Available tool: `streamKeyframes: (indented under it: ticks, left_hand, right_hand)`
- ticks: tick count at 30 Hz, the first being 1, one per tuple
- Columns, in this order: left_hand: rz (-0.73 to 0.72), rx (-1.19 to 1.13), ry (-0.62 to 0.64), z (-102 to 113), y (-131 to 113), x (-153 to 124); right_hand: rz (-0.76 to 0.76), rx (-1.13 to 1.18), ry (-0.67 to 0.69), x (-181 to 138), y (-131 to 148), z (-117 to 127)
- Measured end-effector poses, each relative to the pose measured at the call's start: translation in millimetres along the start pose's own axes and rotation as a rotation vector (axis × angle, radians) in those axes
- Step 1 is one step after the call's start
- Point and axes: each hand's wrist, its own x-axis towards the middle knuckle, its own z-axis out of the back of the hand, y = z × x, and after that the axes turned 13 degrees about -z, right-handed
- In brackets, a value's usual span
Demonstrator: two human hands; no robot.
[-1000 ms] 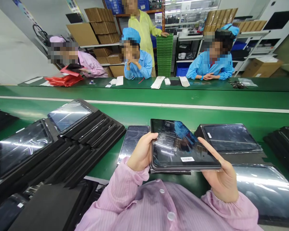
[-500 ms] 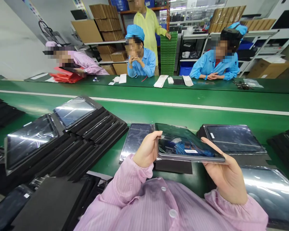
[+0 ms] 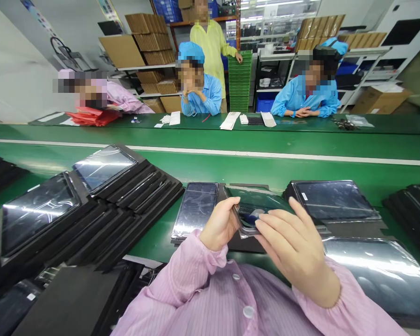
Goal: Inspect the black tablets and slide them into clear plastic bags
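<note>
A dark glossy tablet [image 3: 259,198] in clear film is held tilted in front of me. My left hand [image 3: 221,223] pinches its left edge, thumb on top. My right hand [image 3: 297,247] has its fingers outstretched across the tablet's near side, covering much of the screen; fingertips appear to touch the near edge. Left of the held tablet, another tablet [image 3: 195,210] lies on the green belt. A black sleeve [image 3: 247,244] lies partly hidden beneath the held tablet.
Black cases [image 3: 136,205] with tablets spread across the left. On the right are a tablet [image 3: 336,199] on a dark case and a large shiny tablet [image 3: 381,270]. Across the green belt [image 3: 210,165], several people sit or stand near papers [image 3: 230,120] and a green crate stack [image 3: 240,81].
My right hand has left the tablet's right edge and moved left over its near side. My left hand keeps its grip. The view has shifted slightly.
</note>
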Motion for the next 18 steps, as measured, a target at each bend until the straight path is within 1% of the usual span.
streamKeyframes:
  ticks: [2,5,8,11,13,15,16,17,18]
  left_hand:
    - [0.003,0.011,0.025,0.6,2.7,-0.8]
    - [-0.019,0.043,0.058,4.6,6.7,-0.1]
    - [-0.131,0.074,0.056,7.5,10.3,0.5]
    - [-0.25,0.158,0.056,7.8,10.0,-0.8]
    - [-0.334,0.253,0.052,7.9,6.4,-2.0]
    - [-0.453,0.405,0.024,8.2,1.1,-3.6]
    - [-0.51,0.493,0.011,8.2,-1.6,-4.8]
    - [-0.553,0.579,0.006,7.9,-4.0,-6.5]
    - [-0.577,0.651,0.012,7.3,-5.7,-8.6]
  right_hand:
    - [0.064,-0.023,-0.033,2.3,1.4,-5.9]
    - [0.08,-0.038,-0.068,0.7,-2.9,-11.1]
    - [0.108,-0.01,-0.098,-2.9,-4.5,-11.7]
    - [0.12,0.066,-0.13,-9.2,-3.3,-8.5]
    - [0.087,0.156,-0.086,-13.9,-7.7,-5.9]
    - [0.022,0.304,0.068,-16.2,-20.0,-6.8]
    - [-0.058,0.38,0.153,-15.6,-28.5,-10.0]
    - [-0.194,0.446,0.206,-13.9,-37.7,-15.7]
    - [-0.39,0.502,0.214,-11.1,-46.5,-23.9]
